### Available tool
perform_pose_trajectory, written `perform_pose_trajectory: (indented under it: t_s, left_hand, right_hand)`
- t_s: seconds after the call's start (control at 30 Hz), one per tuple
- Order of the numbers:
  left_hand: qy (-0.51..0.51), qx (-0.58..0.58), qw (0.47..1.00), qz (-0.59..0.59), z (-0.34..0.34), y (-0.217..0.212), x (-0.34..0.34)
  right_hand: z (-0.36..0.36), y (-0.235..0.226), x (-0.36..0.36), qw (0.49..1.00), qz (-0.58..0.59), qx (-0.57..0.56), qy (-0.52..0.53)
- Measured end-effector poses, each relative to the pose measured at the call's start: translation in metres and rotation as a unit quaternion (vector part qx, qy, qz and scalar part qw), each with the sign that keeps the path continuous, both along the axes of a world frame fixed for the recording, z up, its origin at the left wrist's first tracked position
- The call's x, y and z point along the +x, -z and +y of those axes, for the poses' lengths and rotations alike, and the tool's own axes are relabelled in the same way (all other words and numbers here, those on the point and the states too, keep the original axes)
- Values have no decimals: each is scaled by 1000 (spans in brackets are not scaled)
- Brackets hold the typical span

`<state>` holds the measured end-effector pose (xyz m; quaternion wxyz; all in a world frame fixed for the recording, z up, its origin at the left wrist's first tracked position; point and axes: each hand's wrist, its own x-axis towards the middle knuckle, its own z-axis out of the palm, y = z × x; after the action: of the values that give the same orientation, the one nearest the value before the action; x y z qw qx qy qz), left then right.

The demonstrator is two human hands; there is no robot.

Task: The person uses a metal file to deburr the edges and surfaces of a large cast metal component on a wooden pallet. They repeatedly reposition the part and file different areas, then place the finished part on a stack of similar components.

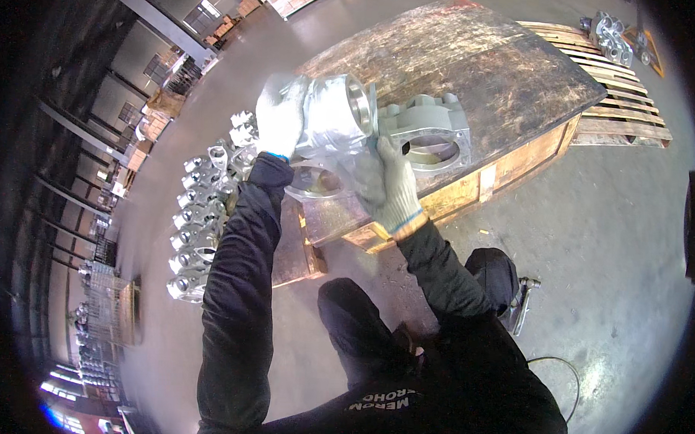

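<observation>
A silvery cast-metal housing (332, 113) with a round bore is held tilted above the near left corner of the wooden worktop. My left hand (281, 115), in a white knit glove, is closed on its left side. At its lower right edge, my gloved right hand (391, 184) is closed too, its fingers partly hidden and blurred. Just right of that hand, a grey housing (431, 132) rests on the wood with its oval opening toward me. Another housing (314, 181), partly covered by my hands and the held one, sits below.
The worn wooden crate top (483, 61) stretches away ahead. Many similar castings (198, 227) stand in rows at the left. Slatted pallets (612, 88) lie on the floor at the far right, with castings (610, 39) on them. A metal tool (524, 303) is beside my right knee; a hose (575, 378) curves nearby.
</observation>
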<state>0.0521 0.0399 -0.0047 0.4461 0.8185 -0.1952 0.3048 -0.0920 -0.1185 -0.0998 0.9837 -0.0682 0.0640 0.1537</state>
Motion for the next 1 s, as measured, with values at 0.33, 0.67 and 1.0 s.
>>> perform_pose_trajectory:
  t_s: [0.33,0.67,1.0]
  left_hand:
    - [6,33,999,-3,0,-3,-9]
    - [-26,19,999,1,-10,-10,-18]
    - [-105,127,985,-60,1,-4,-11]
  right_hand:
    - [-5,6,-8,996,71,-47,-17]
    - [28,34,-2,970,-98,-186,123]
    - [61,42,-11,796,-172,-518,260]
